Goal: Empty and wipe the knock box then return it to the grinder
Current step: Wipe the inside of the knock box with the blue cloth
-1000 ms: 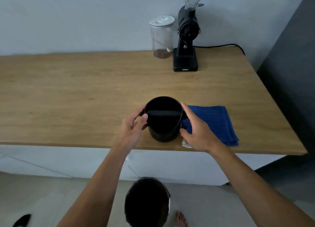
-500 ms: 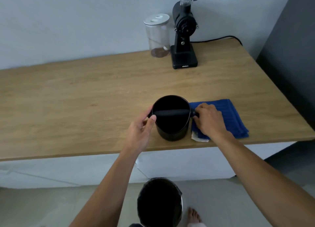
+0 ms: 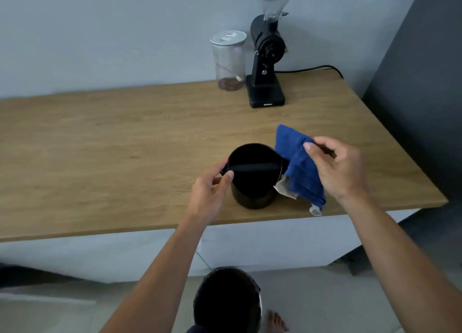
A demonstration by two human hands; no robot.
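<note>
The black round knock box [image 3: 253, 197] stands upright near the front edge of the wooden counter [image 3: 112, 142], its knock bar running across the open top. My left hand [image 3: 210, 192] grips its left rim and side. My right hand [image 3: 337, 167] pinches a blue cloth [image 3: 300, 165] and holds it lifted just right of the box, its lower end hanging near the counter's front edge. The black coffee grinder [image 3: 266, 65] stands at the back of the counter.
A clear jar [image 3: 228, 62] with a white lid and a little brown coffee stands left of the grinder. A power cable [image 3: 312, 69] runs behind the grinder. A black bin [image 3: 226, 300] stands on the floor below me, a bare foot beside it. A dark wall closes the right side.
My right hand left the knock box, took hold of the blue cloth lying flat beside it and lifted it off the counter. My left hand stayed on the box.
</note>
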